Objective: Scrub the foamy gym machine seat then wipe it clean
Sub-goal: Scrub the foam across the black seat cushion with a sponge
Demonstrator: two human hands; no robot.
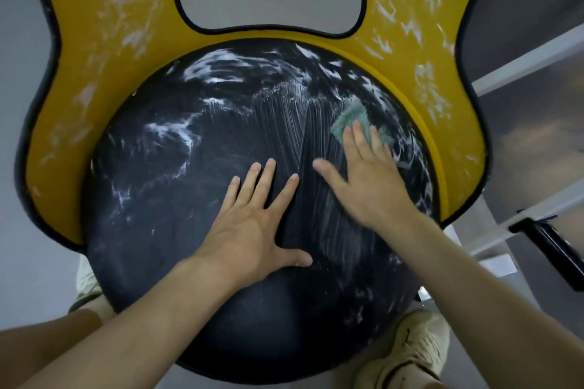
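where foamy, cloth (pixel 349 118) under right hand (pixel 369 180)

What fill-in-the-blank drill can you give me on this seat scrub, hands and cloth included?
1. The right hand presses a green cloth flat; the left hand holds ____.
2. Both hands lie on the round ____ seat.
3. The foam-smeared panel behind the seat is ____.
Missing words: nothing; black; yellow.
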